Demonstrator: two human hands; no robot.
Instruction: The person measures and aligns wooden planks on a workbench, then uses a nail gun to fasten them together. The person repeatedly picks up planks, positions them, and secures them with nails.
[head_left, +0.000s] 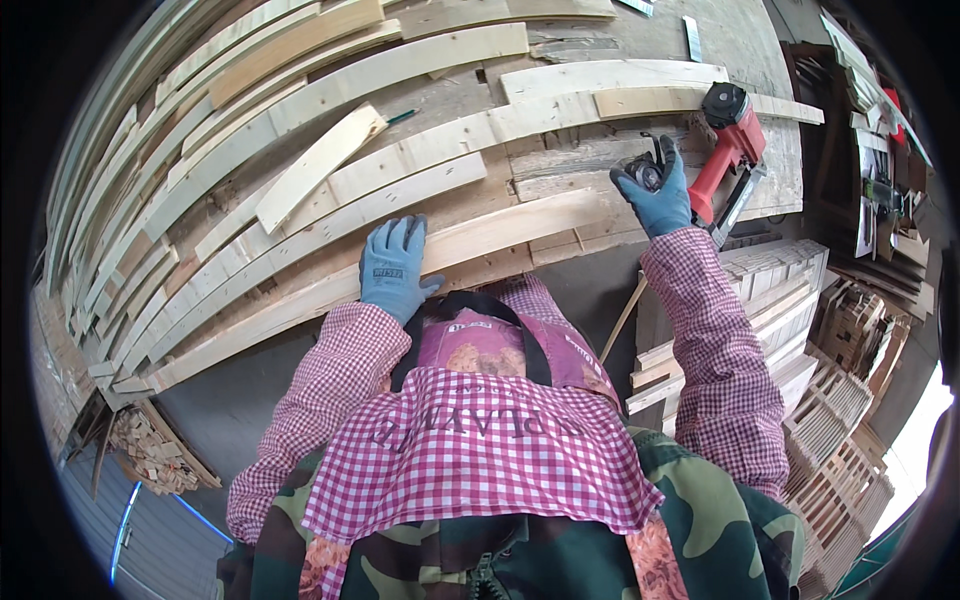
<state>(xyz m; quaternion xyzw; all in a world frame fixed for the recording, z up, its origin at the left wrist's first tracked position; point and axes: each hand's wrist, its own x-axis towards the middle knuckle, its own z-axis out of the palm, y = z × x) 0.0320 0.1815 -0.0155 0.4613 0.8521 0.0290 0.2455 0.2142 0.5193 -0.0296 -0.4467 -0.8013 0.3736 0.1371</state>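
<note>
My left hand, in a blue coated glove, lies flat on a long pale wooden board at the bench's near edge, its fingers stretched out. Further right, my right hand, gloved alike, has thumb and fingers curled round a compact dark tape measure, which it partly hides. Just beyond that hand, a red nail gun with a black head rests on the bench. A short pale board lies slantwise across longer strips, with a dark green pencil at its end.
Long wooden strips lie stacked over the bench's left and far side. Below the bench at right stand stacked boards and slatted wooden pieces. A bin of wood offcuts sits at lower left. A metal strip lies at the far side.
</note>
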